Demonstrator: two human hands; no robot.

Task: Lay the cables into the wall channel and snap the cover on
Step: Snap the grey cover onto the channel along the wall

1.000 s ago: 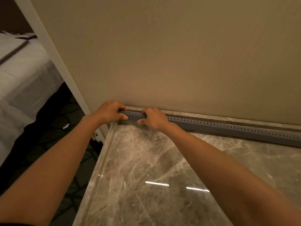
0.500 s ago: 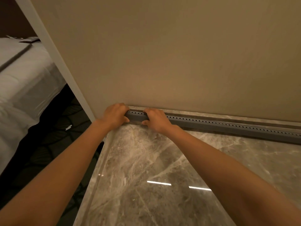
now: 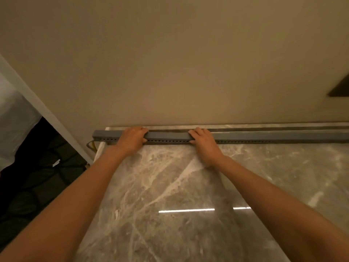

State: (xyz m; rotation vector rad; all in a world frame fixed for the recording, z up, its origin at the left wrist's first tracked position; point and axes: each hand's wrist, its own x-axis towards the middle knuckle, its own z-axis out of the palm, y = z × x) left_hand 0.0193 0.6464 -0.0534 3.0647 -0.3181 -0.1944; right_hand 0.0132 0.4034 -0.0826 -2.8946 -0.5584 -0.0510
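A long grey perforated channel [image 3: 264, 137] runs along the back of the marble top, against the beige wall. Its grey cover [image 3: 168, 135] lies on top of it. My left hand [image 3: 132, 139] grips the channel near its left end, fingers curled over the cover and thumb at the front. A short way to the right, my right hand [image 3: 203, 141] grips it the same way. A yellowish cable [image 3: 92, 145] loops out below the channel's left end; the cables inside are hidden.
The marble top [image 3: 170, 195] spreads in front of me, its left edge near the channel's end. A white door frame [image 3: 47, 118] slants down the left. Beyond it are a dark patterned carpet [image 3: 37, 182] and a white bed [image 3: 13, 118]. A dark object [image 3: 340, 89] hangs on the wall at right.
Both hands have slid to the right along the channel and moved further apart. The channel's left end and the cable loop are now uncovered. The view has swung to the right.
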